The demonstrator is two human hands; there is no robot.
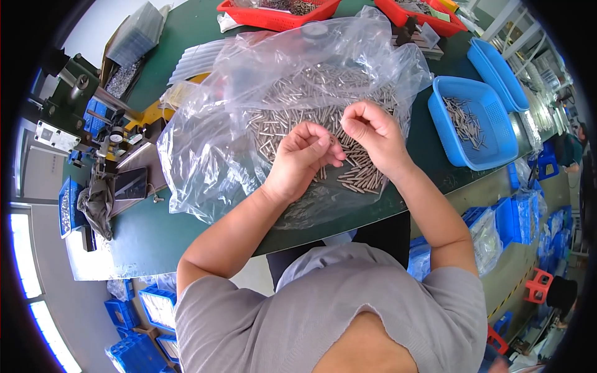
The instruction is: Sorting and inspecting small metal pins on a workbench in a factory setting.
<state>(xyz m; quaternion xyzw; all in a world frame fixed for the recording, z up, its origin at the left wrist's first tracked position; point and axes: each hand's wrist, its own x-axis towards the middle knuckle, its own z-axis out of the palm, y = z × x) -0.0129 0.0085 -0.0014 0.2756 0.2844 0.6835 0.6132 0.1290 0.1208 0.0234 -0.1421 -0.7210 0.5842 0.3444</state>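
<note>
A large clear plastic bag point(205, 155) lies spread on the green table, with a heap of small metal pins point(360, 176) in and on it. Above the heap's near part is my left hand point(298, 160), its thumb and fingers curled together. Just to its right, slightly farther off, my right hand point(377, 138) has thumb and forefinger pinched. The two sets of fingertips are close but apart. Anything between the fingers is too small to make out. To the right, a blue plastic basket point(497, 144) holds a smaller pile of similar pins.
Red trays point(273, 18) with small parts stand along the far edge of the green table point(155, 233). A bench fixture point(102, 133) with a metal column occupies the left side. Behind the basket sits another blue basket point(497, 71). Blue crates point(510, 221) stand on the floor at right.
</note>
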